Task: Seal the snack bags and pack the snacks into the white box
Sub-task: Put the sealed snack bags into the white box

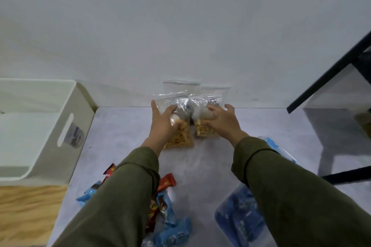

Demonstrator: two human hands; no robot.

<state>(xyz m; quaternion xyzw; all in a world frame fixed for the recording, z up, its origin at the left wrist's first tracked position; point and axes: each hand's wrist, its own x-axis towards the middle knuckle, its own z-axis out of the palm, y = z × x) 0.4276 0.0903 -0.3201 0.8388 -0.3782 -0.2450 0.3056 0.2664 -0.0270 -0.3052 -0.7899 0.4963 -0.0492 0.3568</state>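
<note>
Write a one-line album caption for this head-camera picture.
Both hands, left and right, reach onto two clear snack bags by the wall, white box waiting at left.
</note>
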